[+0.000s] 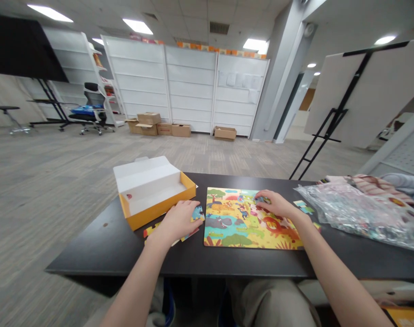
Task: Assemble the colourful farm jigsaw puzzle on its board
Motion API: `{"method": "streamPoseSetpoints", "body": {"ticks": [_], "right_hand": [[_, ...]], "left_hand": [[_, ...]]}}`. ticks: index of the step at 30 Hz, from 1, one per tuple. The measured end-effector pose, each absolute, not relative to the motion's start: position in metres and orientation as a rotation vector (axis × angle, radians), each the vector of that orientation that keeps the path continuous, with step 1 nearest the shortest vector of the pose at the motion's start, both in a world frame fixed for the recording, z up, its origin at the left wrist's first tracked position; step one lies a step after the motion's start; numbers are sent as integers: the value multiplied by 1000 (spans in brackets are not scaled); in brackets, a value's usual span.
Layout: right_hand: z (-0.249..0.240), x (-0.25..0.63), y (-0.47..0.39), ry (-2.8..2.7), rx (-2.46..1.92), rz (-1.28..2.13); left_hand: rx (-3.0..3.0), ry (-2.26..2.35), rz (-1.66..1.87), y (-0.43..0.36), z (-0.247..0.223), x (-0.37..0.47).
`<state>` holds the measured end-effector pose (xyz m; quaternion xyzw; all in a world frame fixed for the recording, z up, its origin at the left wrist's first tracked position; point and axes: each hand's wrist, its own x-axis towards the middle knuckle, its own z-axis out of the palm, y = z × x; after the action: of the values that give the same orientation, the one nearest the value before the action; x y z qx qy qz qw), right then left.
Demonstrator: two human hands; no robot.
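A jigsaw puzzle board [227,234] with cartoon animals lies on the black table, mostly filled with a hippo, a lion and trees. Over its upper right part, my right hand [276,205] has its fingertips closed on a small puzzle piece [262,199], partly hidden by the fingers. Left of the board, my left hand [179,221] holds a blue puzzle piece [197,212] between thumb and fingers. Loose puzzle pieces [190,235] lie beneath and beside that hand, partly covered by it. More loose pieces [304,207] lie right of the board, near my right forearm.
An open yellow box [161,210] with a white lid stands at the table's left. Clear plastic packaging [356,213] and folded cloth [373,186] cover the right side. The black table's [179,263] front edge is by my knees. Cardboard boxes [148,125] sit by shelves behind.
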<state>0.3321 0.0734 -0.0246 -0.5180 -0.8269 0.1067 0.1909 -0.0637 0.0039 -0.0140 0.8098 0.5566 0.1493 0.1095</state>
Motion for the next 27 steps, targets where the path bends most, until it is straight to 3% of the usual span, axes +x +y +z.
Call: {"method": "streamPoseSetpoints", "body": {"ticks": [8, 15, 21, 24, 27], "right_hand": [[-26, 330, 73, -2335, -1462, 276], [-29, 330, 74, -2349, -1460, 237], [-24, 321, 70, -2244, -1375, 185], [-15, 303, 62, -2114, -1286, 333], [-8, 284, 52, -2014, -1173, 732]], "left_hand": [[2372, 1566, 466, 21, -15, -64], [2345, 1453, 833, 22, -9, -59], [1872, 1230, 1270, 24, -2, -52], [1696, 1097, 1291, 22, 1, -34], [1655, 1024, 1267, 17, 0, -8]]}}
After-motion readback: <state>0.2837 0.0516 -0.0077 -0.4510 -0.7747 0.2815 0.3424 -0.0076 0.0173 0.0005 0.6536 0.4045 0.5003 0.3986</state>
